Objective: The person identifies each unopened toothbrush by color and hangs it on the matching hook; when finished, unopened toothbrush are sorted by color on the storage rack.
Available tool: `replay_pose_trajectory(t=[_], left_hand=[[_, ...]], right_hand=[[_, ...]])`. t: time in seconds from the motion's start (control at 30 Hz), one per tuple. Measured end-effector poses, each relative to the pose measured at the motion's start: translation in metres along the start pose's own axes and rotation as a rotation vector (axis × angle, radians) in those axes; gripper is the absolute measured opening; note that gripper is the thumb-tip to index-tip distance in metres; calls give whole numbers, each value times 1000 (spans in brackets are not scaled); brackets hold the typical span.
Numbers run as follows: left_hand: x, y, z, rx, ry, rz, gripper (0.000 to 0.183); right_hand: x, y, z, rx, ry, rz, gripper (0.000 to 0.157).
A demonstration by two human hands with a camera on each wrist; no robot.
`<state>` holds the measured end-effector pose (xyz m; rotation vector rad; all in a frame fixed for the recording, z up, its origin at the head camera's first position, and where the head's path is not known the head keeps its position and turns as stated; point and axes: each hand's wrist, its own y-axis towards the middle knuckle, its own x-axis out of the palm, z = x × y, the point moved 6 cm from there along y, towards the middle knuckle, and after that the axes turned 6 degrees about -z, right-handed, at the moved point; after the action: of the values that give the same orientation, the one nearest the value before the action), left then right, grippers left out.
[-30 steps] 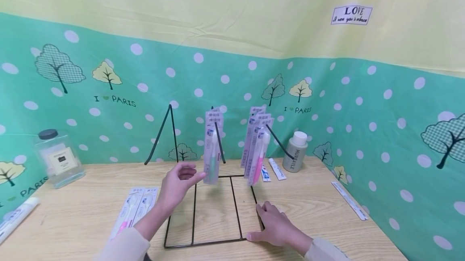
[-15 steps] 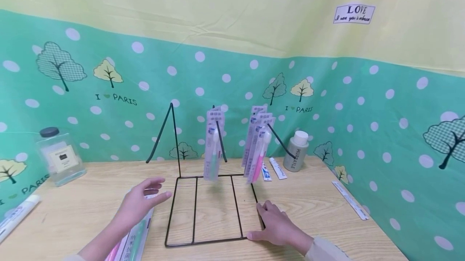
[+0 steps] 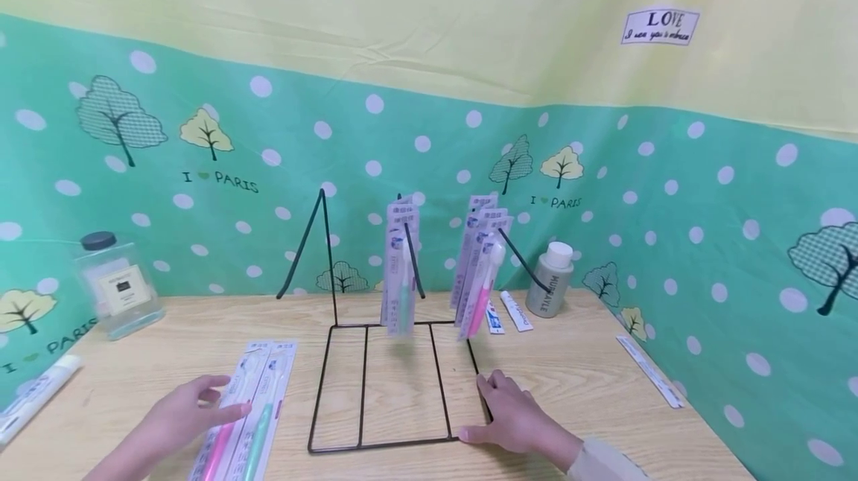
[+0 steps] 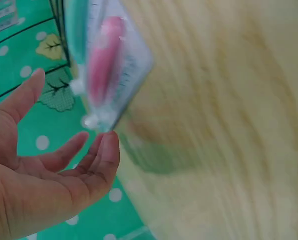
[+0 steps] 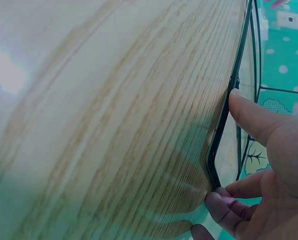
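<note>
My left hand [image 3: 181,418] is over the left edge of the pink toothbrush pack [image 3: 224,421], thumb and fingers apart with nothing between them. Beside that pack lies a green toothbrush pack [image 3: 260,421], both flat on the table left of a black wire display rack [image 3: 363,392]. In the left wrist view the pink toothbrush [image 4: 105,60] is blurred, just beyond my fingertips. My right hand [image 3: 509,414] holds the rack's front right corner, thumb on the front bar, fingers at the side bar. Packed toothbrushes hang on the middle hook [image 3: 401,280] and right hook [image 3: 484,280]; the left hook [image 3: 299,243] is bare.
At the back left stands a clear bottle [image 3: 122,291] with a black cap, a white tube [image 3: 40,395] in front of it. Behind the rack at right are a grey bottle [image 3: 551,280] and small toothpaste tubes [image 3: 516,311]. A narrow white pack [image 3: 649,371] lies far right.
My left hand has moved from beside the middle hook's toothbrushes down and left to the packs on the table. The right hand stays at the rack's corner.
</note>
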<state>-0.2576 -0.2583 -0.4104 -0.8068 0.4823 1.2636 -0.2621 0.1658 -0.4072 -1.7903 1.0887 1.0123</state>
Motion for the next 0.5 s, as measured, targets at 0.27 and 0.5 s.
replay_pose_trajectory(t=[0.27,0.5], left_hand=[[9,3,-10,-11,47,-2,100],[14,5,-8,-59,81,23,86]], right_hand=[[1,0,1,-4,20,-17,99],[1,1,1,-5,24,-19,99]])
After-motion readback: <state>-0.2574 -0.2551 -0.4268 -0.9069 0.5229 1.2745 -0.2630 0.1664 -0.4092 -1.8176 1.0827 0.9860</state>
